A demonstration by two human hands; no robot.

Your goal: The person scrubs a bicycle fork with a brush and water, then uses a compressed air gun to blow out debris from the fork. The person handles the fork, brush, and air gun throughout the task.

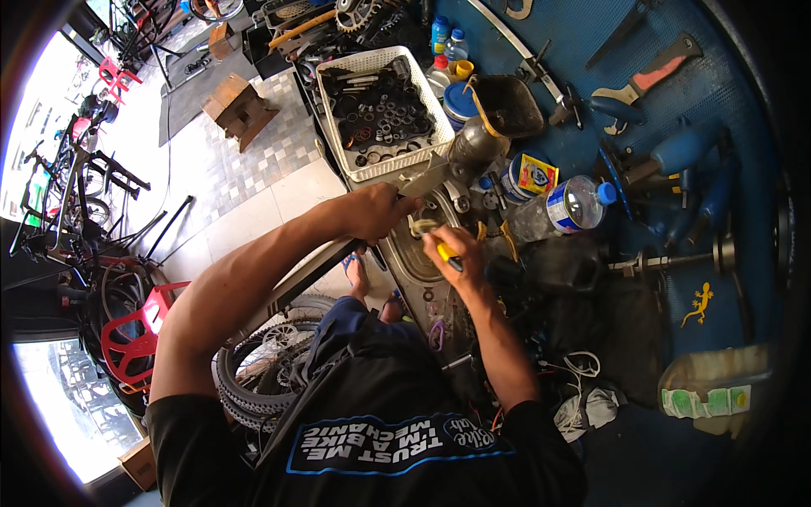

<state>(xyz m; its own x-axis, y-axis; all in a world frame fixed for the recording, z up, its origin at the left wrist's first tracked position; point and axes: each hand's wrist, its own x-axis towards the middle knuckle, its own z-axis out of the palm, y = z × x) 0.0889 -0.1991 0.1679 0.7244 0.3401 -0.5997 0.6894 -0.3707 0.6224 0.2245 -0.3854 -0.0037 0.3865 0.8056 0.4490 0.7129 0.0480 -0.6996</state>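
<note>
My left hand is closed around a long metal bar-like part, whose kind I cannot make out. One end of it reaches down past my forearm; a flat grey metal piece shows beyond my fingers. My right hand grips a small tool with a yellow-and-black handle. Its tan, brush-like head is just right of my left hand, over a grey metal tray on the bench. Whether the head touches anything is unclear.
Beyond my hands stands a white basket of small metal parts. A cut-open container, a clear bottle and a blue-lidded tub crowd the right. Tools hang on a blue panel. Bicycle wheels lean below my left arm.
</note>
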